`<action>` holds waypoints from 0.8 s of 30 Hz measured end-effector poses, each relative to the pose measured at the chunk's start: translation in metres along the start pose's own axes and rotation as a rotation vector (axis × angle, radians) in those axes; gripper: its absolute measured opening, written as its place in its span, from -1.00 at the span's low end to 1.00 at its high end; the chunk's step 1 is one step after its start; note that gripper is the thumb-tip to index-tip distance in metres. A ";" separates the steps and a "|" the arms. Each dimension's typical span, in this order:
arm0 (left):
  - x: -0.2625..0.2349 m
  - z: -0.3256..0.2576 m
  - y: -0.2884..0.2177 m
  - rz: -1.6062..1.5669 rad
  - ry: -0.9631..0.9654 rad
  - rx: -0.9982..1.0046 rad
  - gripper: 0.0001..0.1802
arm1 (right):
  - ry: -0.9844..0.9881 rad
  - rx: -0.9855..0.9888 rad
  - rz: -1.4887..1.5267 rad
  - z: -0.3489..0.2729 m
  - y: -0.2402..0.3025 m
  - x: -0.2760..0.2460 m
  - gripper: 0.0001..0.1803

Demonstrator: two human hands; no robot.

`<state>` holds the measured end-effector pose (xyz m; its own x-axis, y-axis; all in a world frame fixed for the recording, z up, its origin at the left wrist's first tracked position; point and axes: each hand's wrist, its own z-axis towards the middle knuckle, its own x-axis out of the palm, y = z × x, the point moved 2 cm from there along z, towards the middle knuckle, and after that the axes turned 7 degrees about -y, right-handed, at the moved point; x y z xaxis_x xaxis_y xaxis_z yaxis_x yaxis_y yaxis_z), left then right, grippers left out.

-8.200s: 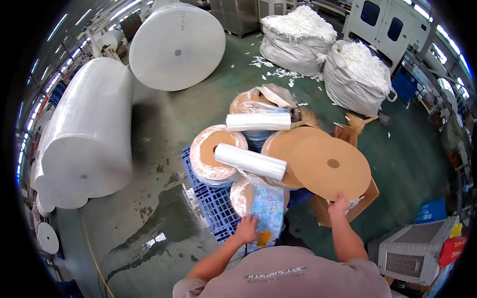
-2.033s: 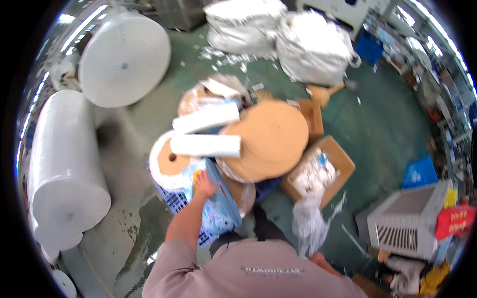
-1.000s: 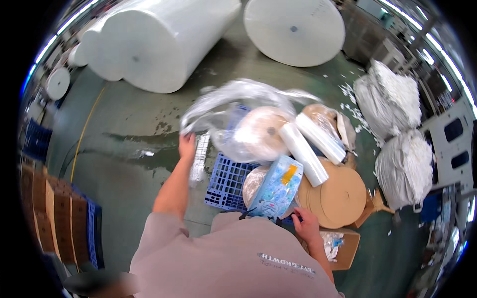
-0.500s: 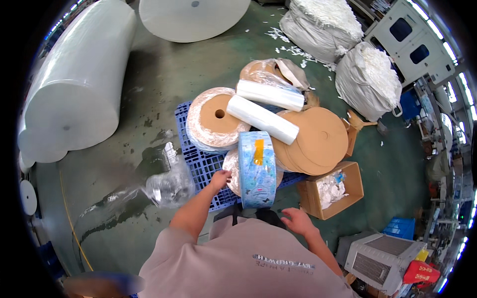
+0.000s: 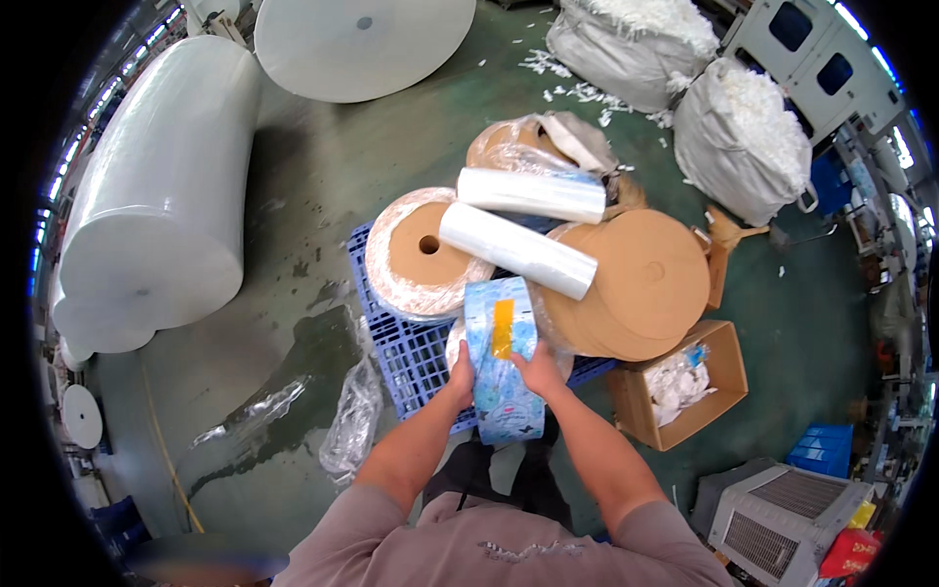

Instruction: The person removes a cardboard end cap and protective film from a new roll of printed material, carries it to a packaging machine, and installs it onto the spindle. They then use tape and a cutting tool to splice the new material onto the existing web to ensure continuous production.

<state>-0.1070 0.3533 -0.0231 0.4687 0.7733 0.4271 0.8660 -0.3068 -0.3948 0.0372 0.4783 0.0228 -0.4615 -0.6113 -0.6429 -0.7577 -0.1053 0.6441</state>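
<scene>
Right hand (image 5: 536,370), earlier clear, now half-curled, gripping blue printed roll (image 5: 507,389), left hand (image 5: 461,378) likewise opposite

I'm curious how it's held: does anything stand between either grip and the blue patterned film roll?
Nothing visible: the left grip and right grip touch opposite sides of the blue patterned film roll directly.
</scene>
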 end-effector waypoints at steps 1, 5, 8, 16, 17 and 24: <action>0.007 -0.010 0.003 -0.013 -0.016 -0.017 -0.07 | -0.027 0.002 0.038 -0.009 -0.005 -0.001 -0.20; 0.001 -0.037 0.021 -0.063 -0.051 -0.031 -0.11 | -0.090 -0.026 0.082 -0.046 -0.024 0.009 -0.23; -0.032 -0.046 0.064 -0.095 0.006 0.059 -0.11 | 0.044 0.003 0.138 -0.088 -0.048 0.008 -0.26; -0.123 -0.007 0.116 -0.519 0.064 -0.181 -0.38 | 0.267 0.492 0.899 -0.065 -0.157 0.117 -0.29; -0.112 0.015 0.119 -0.524 0.080 -0.257 -0.39 | 0.237 0.531 0.858 -0.048 -0.172 0.120 -0.29; -0.084 0.064 0.139 -0.312 0.199 -0.368 -0.39 | 0.302 0.624 0.966 -0.061 -0.196 0.149 -0.15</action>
<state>-0.0367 0.2816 -0.1659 0.1715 0.7495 0.6394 0.9570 -0.2808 0.0723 0.1447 0.3599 -0.1740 -0.9009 -0.3967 0.1759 -0.2880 0.8499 0.4413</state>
